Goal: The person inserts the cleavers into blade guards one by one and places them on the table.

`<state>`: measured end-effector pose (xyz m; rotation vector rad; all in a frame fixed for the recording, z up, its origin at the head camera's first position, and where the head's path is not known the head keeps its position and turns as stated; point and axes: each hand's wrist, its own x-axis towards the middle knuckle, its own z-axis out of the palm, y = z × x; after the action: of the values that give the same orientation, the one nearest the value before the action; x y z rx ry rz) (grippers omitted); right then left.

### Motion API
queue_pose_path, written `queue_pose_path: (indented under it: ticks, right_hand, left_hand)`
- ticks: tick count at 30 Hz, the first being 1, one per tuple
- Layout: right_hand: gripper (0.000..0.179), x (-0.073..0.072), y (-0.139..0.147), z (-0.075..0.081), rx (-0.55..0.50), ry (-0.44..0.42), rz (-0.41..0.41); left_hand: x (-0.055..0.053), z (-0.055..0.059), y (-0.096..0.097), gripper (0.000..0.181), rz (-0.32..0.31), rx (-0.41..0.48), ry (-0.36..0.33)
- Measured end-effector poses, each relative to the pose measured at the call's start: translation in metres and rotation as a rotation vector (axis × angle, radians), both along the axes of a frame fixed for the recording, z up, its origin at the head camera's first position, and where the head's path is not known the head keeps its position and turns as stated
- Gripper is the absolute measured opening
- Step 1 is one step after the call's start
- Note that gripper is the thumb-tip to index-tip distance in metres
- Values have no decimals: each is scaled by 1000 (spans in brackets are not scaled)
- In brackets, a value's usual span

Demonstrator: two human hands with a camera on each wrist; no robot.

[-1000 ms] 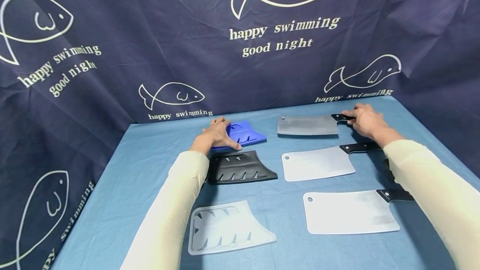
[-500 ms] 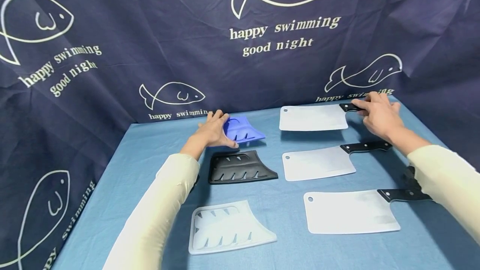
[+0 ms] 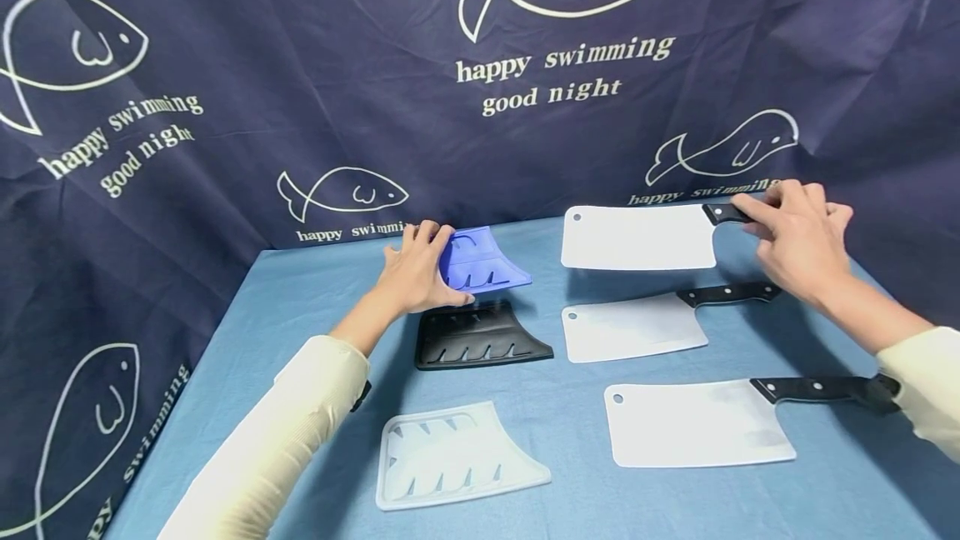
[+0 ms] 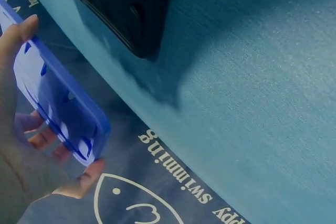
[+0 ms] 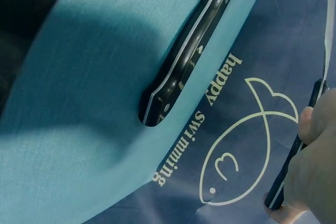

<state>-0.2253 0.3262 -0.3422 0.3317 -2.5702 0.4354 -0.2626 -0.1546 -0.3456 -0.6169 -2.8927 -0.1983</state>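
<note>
My left hand (image 3: 422, 269) grips a blue blade cover (image 3: 480, 261) by its closed end, thumb on the near edge and fingers at the far side. In the left wrist view the blue cover (image 4: 63, 95) is lifted off the table. My right hand (image 3: 802, 236) holds a cleaver (image 3: 637, 237) by its black handle (image 3: 726, 213), and the blade points left toward the cover's flared end. A gap separates blade and cover. The right wrist view shows the fingers wrapped on the handle (image 5: 294, 166), most of the blade being out of frame.
Below the blue cover lie a black blade cover (image 3: 483, 340) and a translucent white one (image 3: 457, 457). Two more cleavers, a middle one (image 3: 633, 327) and a near one (image 3: 697, 423), lie on the blue cloth (image 3: 300, 332). A dark fish-print curtain (image 3: 420, 107) hangs behind.
The right hand has raised the cleaver off the table and carried it slightly right and closer. The left hand has lifted the blue cover, which tilts more toward the camera.
</note>
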Motion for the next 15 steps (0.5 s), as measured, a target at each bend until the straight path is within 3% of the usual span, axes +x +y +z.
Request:
queue_pose_path:
  ticks: [15]
  right_hand:
    - [60, 10, -10, 1, -35, 150, 36]
  left_hand:
    - [14, 7, 5, 104, -5, 23, 98]
